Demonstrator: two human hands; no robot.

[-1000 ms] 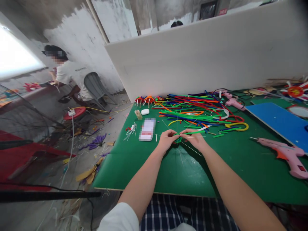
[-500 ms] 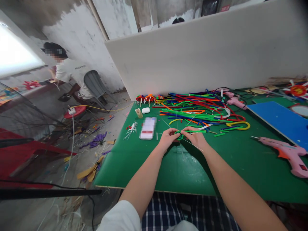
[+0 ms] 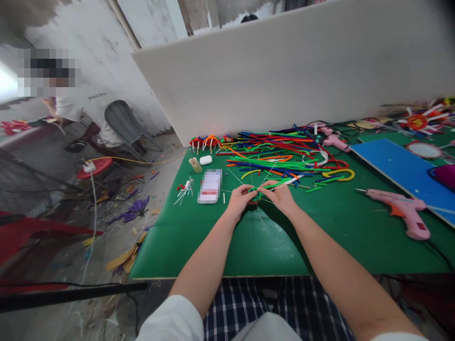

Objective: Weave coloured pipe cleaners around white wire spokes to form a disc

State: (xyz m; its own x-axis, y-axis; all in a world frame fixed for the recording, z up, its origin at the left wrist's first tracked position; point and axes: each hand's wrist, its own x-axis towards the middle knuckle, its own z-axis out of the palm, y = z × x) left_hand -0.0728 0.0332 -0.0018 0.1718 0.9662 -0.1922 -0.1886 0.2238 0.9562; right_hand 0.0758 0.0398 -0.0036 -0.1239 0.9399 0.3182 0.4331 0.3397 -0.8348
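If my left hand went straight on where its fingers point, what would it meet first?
Beyond the green piece your left hand holds, probably your right hand, whose fingertips face it closely; exact depth there is unclear.

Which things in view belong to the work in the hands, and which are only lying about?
Belonging to the work:
green piece with thin rods, held by left hand and right hand
coloured strips, probably
pink glue gun, perhaps; not touched now

Lying about, it seems:
phone
white case
blue board
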